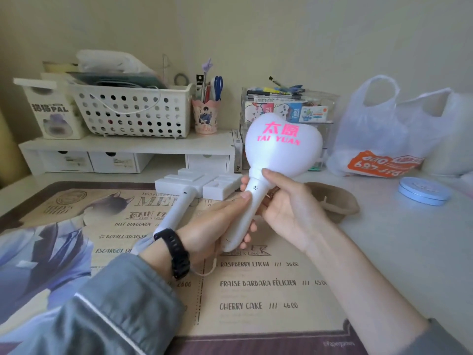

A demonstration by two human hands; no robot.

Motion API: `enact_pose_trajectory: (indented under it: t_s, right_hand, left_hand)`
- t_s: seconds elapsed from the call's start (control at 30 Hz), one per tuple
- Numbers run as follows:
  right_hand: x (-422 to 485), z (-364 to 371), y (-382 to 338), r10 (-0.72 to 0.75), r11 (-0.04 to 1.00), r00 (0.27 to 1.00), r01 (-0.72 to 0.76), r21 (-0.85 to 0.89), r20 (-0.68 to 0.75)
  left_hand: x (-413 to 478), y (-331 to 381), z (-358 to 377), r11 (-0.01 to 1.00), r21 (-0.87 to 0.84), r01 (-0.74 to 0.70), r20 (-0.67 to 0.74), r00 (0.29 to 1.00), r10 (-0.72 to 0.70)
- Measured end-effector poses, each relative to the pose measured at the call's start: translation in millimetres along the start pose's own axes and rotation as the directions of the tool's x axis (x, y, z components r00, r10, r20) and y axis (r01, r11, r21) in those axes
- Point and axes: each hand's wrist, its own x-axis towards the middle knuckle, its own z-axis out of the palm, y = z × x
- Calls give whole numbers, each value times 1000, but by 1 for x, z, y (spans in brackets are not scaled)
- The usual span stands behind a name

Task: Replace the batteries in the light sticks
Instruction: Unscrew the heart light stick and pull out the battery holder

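A plain cream wall (256,34) runs behind a white bench (409,239), all in soft, even light. A printed desk mat (256,290) with menu lettering covers the near part of the bench. At the back, against the wall, stands a white riser shelf (128,144) with 3 small drawers (115,162) beneath it. On the shelf sit a white perforated basket (133,114) and, just right of it, a pink pen cup (204,116). Further right stand a clear organiser (289,108) and a translucent plastic bag (384,129), with a round blue tin (423,190) lying near the bag.
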Motion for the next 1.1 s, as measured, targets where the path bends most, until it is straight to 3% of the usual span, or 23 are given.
enact_pose_trajectory:
  t_s: [0.13,0.27,0.37,0.53,0.67,0.87,1.1]
  right_hand:
    - [5,-4,4,-23,995,997,15,-94,-75]
    - [7,-4,4,43,996,976,-60,-71,-215]
    - [4,-6,4,135,991,972,-136,8,-191]
    - [0,0,9,158,983,986,-151,108,-60]
    - [-2,5,18,148,982,989,-145,118,-17]
    - [2,7,24,82,997,992,-82,-1,-99]
    - [6,10,27,13,1000,987,-13,5,-163]
  left_hand:
    - [-2,1,-1,998,-3,58,30,998,-58]
    - [-7,4,2,930,-257,261,233,951,-203]
    - [-10,5,3,893,-331,305,339,922,-189]
    - [-11,4,4,898,-300,320,362,910,-203]
    - [-8,5,-1,924,-161,348,307,907,-288]
    - [-8,2,6,977,-48,206,146,970,-197]
    - [-9,1,14,983,105,154,-8,988,-154]
